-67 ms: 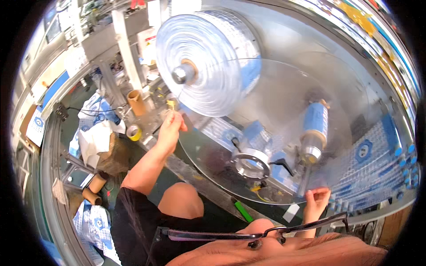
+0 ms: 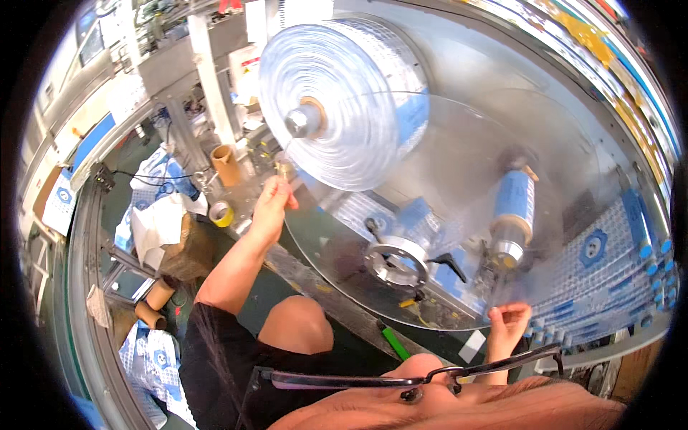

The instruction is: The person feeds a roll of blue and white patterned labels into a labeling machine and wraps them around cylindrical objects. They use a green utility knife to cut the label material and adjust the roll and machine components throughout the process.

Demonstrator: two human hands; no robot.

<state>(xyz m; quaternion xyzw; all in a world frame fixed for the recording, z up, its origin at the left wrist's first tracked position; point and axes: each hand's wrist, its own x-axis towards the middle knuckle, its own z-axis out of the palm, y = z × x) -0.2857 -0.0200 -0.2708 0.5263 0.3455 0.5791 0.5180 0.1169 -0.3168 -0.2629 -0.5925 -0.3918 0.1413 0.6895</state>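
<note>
A large clear round disc [image 2: 322, 276] is held tilted between my two hands. A metal ring collar [image 2: 398, 245] with a black lever handle [image 2: 448, 266] sits at its middle. My left hand [image 2: 270, 208] is closed on the disc's left rim, beside the big film roll [image 2: 330, 107]. My right hand [image 2: 508, 324] pinches the rim at the lower right. Through the disc shows a smaller blue-and-white roll [image 2: 514, 197] on a metal-ended shaft. The big roll of printed film stands behind the disc's upper left, on a shaft with a metal end.
Printed blue-and-white film [image 2: 591, 287] runs over several rollers at the right. To the left are a cardboard tube [image 2: 226, 166], yellow tape [image 2: 221, 213], crumpled film [image 2: 154, 365] and a metal frame [image 2: 84, 236]. A green-handled tool [image 2: 393, 340] lies below the disc.
The disc and its collar have shifted slightly left, and my left hand has moved a little left with the rim. My right hand keeps its hold.
</note>
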